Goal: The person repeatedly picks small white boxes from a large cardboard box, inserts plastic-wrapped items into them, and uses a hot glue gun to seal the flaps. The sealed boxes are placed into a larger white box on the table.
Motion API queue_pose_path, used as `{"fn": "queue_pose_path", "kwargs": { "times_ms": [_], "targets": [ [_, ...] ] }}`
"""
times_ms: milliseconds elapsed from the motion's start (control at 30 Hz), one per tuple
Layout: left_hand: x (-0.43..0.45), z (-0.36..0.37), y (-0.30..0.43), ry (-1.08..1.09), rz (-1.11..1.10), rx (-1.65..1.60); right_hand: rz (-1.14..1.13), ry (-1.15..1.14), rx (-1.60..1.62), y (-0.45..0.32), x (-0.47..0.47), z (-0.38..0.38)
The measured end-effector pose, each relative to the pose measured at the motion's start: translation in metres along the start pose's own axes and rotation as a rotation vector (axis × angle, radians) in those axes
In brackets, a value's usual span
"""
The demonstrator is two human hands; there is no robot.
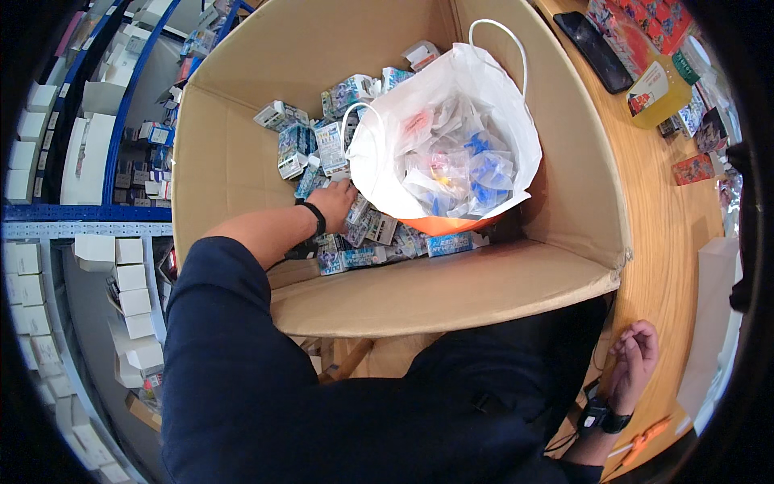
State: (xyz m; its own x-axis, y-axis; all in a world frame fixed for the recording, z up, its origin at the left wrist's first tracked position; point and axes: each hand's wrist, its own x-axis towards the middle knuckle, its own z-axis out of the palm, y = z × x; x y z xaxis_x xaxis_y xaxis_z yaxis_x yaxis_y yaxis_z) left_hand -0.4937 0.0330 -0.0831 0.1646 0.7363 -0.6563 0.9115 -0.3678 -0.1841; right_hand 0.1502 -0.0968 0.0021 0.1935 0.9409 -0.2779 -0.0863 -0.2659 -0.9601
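My left hand [332, 204] reaches into a large cardboard box [447, 290], its fingers down on a pile of small printed cartons [294, 145]. Whether it grips one of them is hidden under the fingers. Beside it, inside the box, stands a white paper bag [378, 193] with rope handles and an orange lower part. Clear plastic packets [459, 163] fill the bag, some with blue, yellow or pink pieces. On the wooden table at the right rests my right hand [635, 357], palm up, fingers loosely curled, nothing visible in it.
Along the wooden table [659, 242] lie a smartphone [592, 51], a bottle of yellow liquid [659, 91], a red carton [693, 169] and an orange-handled tool [644, 441]. Blue-framed shelves [115, 213] with white boxes [87, 160] stand left. The cardboard box's walls surround my left arm.
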Motion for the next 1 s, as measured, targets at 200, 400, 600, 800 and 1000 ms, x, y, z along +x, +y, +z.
{"fn": "queue_pose_path", "kwargs": {
  "times_ms": [200, 400, 600, 800, 1000],
  "targets": [
    [0.009, 0.007, 0.012, -0.104, 0.062, 0.147, -0.008, 0.046, 0.03, 0.007, 0.004, -0.004],
    [-0.001, -0.031, -0.006, -0.083, 0.226, 0.056, -0.022, 0.052, 0.032, 0.002, -0.002, 0.003],
    [-0.017, -0.109, -0.049, 0.158, 0.167, -0.155, 0.004, 0.001, 0.069, -0.006, 0.003, 0.006],
    [-0.039, -0.166, -0.095, 0.359, -0.122, -0.612, 0.016, -0.044, 0.121, -0.006, 0.007, 0.003],
    [-0.08, -0.23, -0.103, 0.45, 0.102, -1.815, 0.042, -0.108, 0.184, -0.007, 0.009, 0.005]
  ]
}}
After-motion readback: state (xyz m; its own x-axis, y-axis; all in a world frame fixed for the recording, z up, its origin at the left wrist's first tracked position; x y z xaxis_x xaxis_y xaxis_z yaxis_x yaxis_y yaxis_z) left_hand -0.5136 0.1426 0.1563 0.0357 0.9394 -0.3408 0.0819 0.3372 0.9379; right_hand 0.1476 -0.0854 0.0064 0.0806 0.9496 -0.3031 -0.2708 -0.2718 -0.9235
